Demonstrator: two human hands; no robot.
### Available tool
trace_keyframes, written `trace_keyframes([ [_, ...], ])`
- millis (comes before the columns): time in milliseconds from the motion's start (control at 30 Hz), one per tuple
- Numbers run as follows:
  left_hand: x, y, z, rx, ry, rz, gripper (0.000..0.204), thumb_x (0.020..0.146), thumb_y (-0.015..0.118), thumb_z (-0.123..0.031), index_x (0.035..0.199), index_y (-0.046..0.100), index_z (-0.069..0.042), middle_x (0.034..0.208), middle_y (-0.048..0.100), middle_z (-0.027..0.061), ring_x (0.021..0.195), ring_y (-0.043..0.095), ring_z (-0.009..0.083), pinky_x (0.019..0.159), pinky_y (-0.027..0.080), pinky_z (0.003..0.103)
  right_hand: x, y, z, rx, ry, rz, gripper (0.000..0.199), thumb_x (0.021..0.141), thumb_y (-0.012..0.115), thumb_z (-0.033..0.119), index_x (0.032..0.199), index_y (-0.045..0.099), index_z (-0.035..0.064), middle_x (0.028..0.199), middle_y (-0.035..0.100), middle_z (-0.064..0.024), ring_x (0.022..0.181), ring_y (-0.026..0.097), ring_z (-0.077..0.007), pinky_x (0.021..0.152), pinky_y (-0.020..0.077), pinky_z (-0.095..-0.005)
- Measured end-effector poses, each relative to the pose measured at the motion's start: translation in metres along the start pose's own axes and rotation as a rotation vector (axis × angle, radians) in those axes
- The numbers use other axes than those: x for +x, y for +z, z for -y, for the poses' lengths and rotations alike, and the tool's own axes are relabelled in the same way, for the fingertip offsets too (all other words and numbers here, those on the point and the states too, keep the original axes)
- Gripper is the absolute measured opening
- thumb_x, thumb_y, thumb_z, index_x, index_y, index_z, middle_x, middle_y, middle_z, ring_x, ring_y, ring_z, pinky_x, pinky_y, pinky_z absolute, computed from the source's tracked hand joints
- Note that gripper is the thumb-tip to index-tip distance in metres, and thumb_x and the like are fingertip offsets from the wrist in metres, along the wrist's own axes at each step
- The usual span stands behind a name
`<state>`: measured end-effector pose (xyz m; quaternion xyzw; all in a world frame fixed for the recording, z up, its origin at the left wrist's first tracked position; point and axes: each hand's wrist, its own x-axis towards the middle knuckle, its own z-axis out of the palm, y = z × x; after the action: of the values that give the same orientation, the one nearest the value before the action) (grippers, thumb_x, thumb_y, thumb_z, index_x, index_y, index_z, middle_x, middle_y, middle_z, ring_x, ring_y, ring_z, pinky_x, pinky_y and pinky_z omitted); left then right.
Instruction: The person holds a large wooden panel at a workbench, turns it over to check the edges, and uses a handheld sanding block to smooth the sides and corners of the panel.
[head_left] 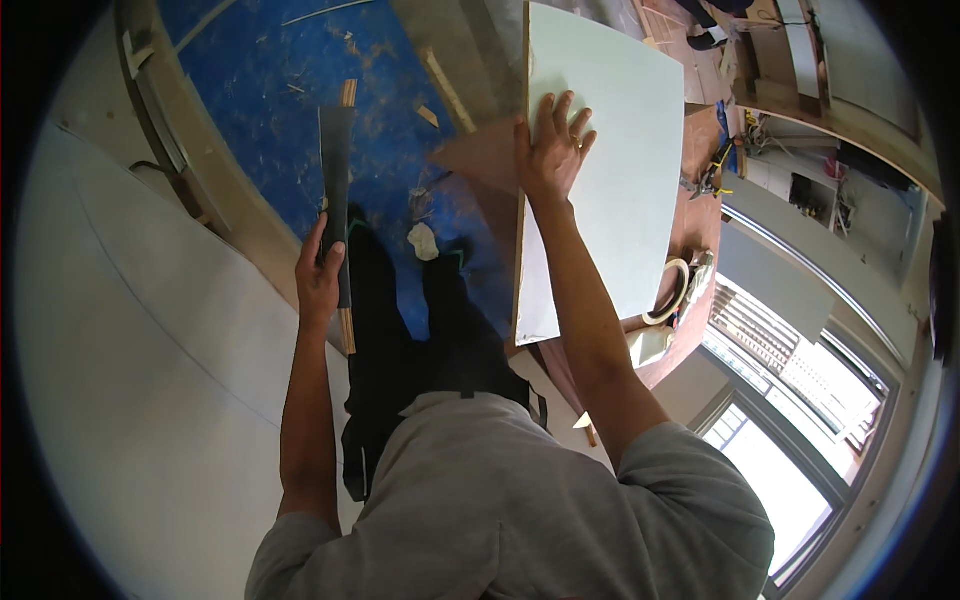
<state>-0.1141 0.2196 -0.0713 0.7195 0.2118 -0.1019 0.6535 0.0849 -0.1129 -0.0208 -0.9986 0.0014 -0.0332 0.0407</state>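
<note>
My left hand (321, 272) is closed around a long dark grey strip (336, 150), with the thumb on one side and the fingers on the other. Behind that strip a thin wooden batten (348, 330) shows at both ends. The pair is held above the floor, left of my legs. On the right, a large pale board (620, 170) lies flat on a table. My right hand (556, 150) rests on its face near the left edge, fingers spread, gripping nothing.
The reddish-brown table (700, 225) carries pliers (712, 175) and a roll of tape (668, 292) beside the board. Blue floor covering (270, 110) has wood scraps and a crumpled pale lump (423, 242) on it. A white panel (150, 360) stands left. Another person's shoe (706, 40) shows at upper right.
</note>
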Motion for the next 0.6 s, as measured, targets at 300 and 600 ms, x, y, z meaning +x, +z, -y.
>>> trace_keyframes([
  [300, -0.003, -0.017, -0.008, -0.092, -0.017, -0.023, 0.059, 0.103, 0.068, -0.025, 0.152, 0.049, 0.002, 0.145, 0.059, 0.0184, 0.120, 0.062, 0.0206, 0.101, 0.049, 0.032, 0.015, -0.023, 0.011, 0.098, 0.066, 0.014, 0.089, 0.087, 0.073, 0.057, 0.156, 0.043, 0.0091, 0.166, 0.028, -0.0256, 0.153, 0.020, -0.0547, 0.118, 0.0177, -0.0731],
  [600, -0.007, -0.018, -0.007, -0.029, -0.042, -0.041, 0.058, 0.103, 0.068, -0.024, 0.152, 0.050, 0.002, 0.146, 0.058, 0.0176, 0.121, 0.061, 0.0205, 0.104, 0.047, 0.032, 0.042, 0.003, -0.018, 0.046, -0.077, -0.068, 0.076, 0.086, 0.076, 0.046, 0.149, 0.053, 0.0107, 0.163, 0.037, -0.0239, 0.150, 0.027, -0.0567, 0.117, 0.0204, -0.0744],
])
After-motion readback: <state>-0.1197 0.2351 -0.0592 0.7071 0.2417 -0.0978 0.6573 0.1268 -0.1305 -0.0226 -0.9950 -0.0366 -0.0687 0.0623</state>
